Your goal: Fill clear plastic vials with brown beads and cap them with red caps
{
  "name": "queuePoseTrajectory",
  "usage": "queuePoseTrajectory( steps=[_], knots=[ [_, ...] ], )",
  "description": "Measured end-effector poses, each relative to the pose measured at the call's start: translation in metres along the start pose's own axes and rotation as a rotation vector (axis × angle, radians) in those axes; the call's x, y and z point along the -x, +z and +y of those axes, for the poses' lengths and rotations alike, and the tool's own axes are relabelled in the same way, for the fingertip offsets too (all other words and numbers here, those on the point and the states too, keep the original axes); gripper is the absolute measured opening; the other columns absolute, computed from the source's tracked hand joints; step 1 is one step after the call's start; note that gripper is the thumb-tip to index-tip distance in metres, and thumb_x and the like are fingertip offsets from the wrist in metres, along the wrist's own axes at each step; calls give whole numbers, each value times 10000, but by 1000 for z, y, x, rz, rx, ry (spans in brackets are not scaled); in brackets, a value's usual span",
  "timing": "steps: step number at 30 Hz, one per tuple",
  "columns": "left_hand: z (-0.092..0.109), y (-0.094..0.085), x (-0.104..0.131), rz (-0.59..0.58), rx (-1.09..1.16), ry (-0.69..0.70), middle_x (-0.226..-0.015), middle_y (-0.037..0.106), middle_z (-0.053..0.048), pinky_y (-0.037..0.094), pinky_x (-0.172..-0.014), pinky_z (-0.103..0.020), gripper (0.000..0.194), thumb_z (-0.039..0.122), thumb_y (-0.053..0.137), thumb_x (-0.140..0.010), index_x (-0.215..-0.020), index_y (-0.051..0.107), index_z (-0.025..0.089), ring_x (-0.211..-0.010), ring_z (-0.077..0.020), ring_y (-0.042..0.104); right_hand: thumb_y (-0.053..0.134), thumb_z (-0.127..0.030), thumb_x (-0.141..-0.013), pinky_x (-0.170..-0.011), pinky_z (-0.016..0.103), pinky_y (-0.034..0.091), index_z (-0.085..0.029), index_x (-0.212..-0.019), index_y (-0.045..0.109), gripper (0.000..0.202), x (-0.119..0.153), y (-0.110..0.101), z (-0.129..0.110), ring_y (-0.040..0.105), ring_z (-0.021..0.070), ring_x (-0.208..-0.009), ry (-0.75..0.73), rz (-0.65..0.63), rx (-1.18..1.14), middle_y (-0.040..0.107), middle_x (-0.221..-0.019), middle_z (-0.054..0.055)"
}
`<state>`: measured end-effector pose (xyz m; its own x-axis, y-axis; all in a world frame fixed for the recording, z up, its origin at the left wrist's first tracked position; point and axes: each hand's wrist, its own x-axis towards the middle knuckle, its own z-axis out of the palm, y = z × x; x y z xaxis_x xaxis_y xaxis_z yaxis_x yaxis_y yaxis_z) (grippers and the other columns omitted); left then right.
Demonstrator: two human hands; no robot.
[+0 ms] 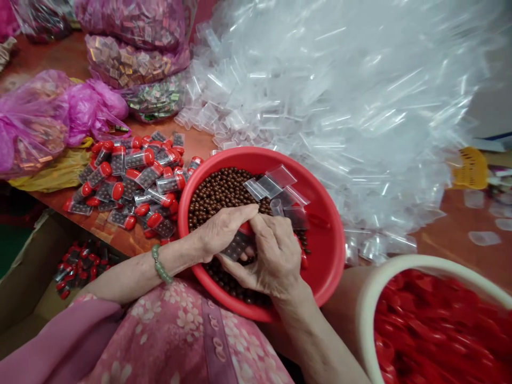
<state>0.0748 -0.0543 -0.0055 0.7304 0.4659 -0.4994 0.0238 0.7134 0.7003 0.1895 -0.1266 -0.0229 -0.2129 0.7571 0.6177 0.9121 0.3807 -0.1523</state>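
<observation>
Over a red basin, my two hands meet around one clear tube filled with dark balls, its red cap partly visible between them. My left hand, with a green bead bracelet at the wrist, is wrapped along the tube's upper left side. The fingers of my right hand curl around its right side and over the cap. Brown balls fill the left part of the basin. Several clear tubes lie on the balls beyond my hands. Part of another red cap shows just right of my right hand.
Filled, red-capped tubes are piled left of the basin, with more in a cardboard box below. Clear tubes form a large heap behind. A white-rimmed bucket of red caps stands right. Pink bags lie far left.
</observation>
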Motion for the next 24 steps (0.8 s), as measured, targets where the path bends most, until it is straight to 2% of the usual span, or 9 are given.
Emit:
queuePoseTrajectory(
  steps=[5, 9, 13, 20, 24],
  knots=[
    [-2, -8, -1, -99, 145, 10, -676, 647, -24, 481, -639, -259, 512, 563, 461, -936, -953, 699, 109, -571, -105, 551, 665, -446, -796, -725, 445, 544, -102, -1464, 360, 811, -1, 2, 5, 615, 319, -920, -15, -42, -46, 628, -1077, 194],
    [-4, -15, 8, -83, 170, -33, -644, 649, -34, 471, -532, -235, 605, 619, 390, -941, -992, 689, 96, -503, -108, 559, 668, -410, -802, -798, 480, 554, -97, -1491, 313, 836, -3, 3, 1, 609, 336, -1009, 40, -92, -98, 600, -1173, 219],
    [-9, -16, 14, -65, 195, 40, -609, 632, -26, 472, -500, -201, 532, 601, 528, -886, -945, 658, 89, -491, -104, 581, 658, -376, -811, -823, 498, 557, -110, -1505, 253, 847, -4, 3, -3, 606, 330, -1039, 112, -135, -172, 591, -1182, 202],
    [-18, -17, 11, -6, 295, 148, -685, 659, -26, 515, -539, -210, 375, 475, 634, -843, -909, 614, 107, -507, -100, 611, 686, -303, -791, -870, 502, 544, -136, -1410, 362, 719, -8, 2, -1, 594, 308, -1049, 153, -115, -228, 599, -1147, 174],
    [-17, -18, 12, -8, 248, 156, -738, 656, -35, 517, -569, -221, 463, 542, 619, -837, -983, 607, 102, -541, -100, 612, 692, -325, -783, -842, 472, 554, -161, -1341, 420, 642, -10, 2, -1, 603, 293, -1016, 161, -82, -238, 613, -1108, 153]
  ],
)
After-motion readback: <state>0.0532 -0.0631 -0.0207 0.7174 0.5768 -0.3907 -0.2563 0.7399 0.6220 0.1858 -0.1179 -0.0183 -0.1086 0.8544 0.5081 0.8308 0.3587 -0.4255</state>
